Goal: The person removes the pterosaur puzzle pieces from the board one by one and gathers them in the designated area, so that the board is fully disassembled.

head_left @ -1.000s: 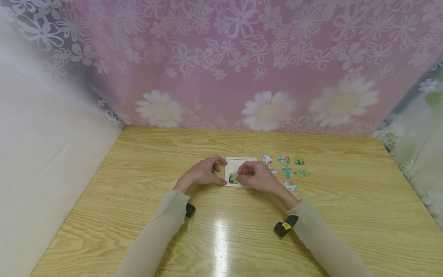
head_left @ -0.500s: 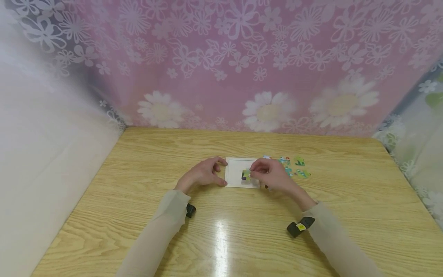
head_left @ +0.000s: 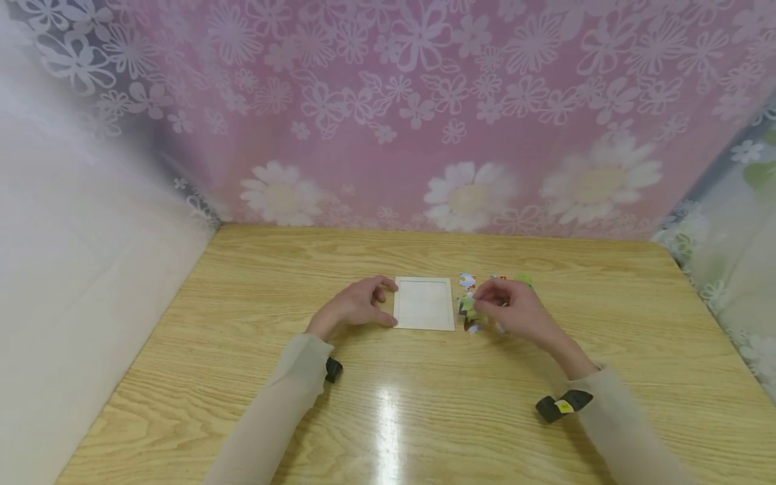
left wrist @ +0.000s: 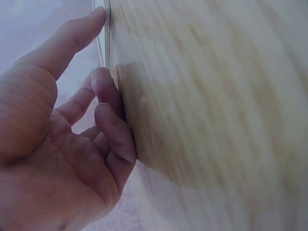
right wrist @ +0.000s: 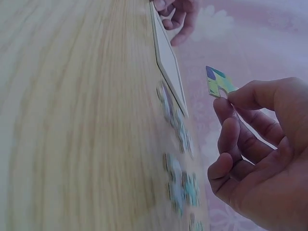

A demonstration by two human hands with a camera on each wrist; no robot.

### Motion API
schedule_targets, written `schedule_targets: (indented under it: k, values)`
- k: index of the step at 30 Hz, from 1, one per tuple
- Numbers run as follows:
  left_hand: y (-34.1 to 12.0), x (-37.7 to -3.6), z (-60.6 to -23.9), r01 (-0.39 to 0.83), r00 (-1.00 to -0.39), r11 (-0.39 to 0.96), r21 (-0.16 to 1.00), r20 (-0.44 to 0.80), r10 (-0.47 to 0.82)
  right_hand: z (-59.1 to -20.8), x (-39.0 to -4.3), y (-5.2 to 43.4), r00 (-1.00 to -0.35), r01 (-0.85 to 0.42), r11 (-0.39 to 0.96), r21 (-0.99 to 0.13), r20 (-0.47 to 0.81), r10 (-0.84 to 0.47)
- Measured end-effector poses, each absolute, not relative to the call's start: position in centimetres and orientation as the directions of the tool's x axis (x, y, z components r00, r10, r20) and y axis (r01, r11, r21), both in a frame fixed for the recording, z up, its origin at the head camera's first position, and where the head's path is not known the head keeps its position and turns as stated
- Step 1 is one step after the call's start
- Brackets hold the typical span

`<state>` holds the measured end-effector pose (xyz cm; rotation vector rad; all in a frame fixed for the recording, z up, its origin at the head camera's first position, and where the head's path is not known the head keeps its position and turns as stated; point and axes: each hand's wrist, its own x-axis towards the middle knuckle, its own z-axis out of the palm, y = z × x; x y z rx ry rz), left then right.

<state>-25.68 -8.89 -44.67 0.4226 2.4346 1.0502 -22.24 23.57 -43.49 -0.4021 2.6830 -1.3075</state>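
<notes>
A shallow puzzle tray [head_left: 424, 304] with a pale raised rim lies flat on the table, with no pieces in it. My left hand [head_left: 358, 301] rests at its left side, thumb and index fingertips on the rim; in the left wrist view the other fingers [left wrist: 115, 132] bend down against the tabletop. Right of the tray, my right hand [head_left: 515, 310] pinches a jigsaw piece [right wrist: 219, 83], green with a purple corner, between thumb and index finger, raised above the table. Several other jigsaw pieces [head_left: 467, 280] lie below it, partly hidden by that hand.
The wood-grain table [head_left: 291, 269] runs back to a pink flowered curtain [head_left: 364, 135]. A pale cloth [head_left: 91, 269] hangs along the left side and another flowered cloth [head_left: 727, 269] along the right. Loose pieces [right wrist: 175, 180] sit close to the tray's right edge.
My right hand has lifted the green piece out of the tray's lower left and carried it right, past the tray's right edge. The left hand has stayed at the rim.
</notes>
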Motion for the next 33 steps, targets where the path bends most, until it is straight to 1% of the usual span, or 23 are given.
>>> schedule_targets:
  k: [8, 14, 18, 33]
  values:
    - [-8.9, -25.7, -44.8, 0.098, -0.851, 0.673, 0.733, -0.288, 0.439, -43.7, -21.4, 26.7, -0.964, -0.158, 0.625, -0.765, -0.017, -0.264]
    - [-8.9, -25.8, -44.9, 0.099, -0.85, 0.674, 0.732, -0.289, 0.439, -43.8, -20.8, 28.8, -0.973, -0.144, 0.687, -0.713, -0.026, -0.231]
    - [-8.9, -25.8, -44.9, 0.104, -0.849, 0.673, 0.732, -0.287, 0.443, -43.9, -20.3, 30.0, -0.975, -0.126, 0.705, -0.698, -0.044, -0.217]
    - [-8.9, -25.6, -44.6, 0.111, -0.853, 0.673, 0.731, -0.278, 0.443, -44.2, -19.3, 32.6, -0.978, -0.1, 0.761, -0.641, -0.077, -0.194]
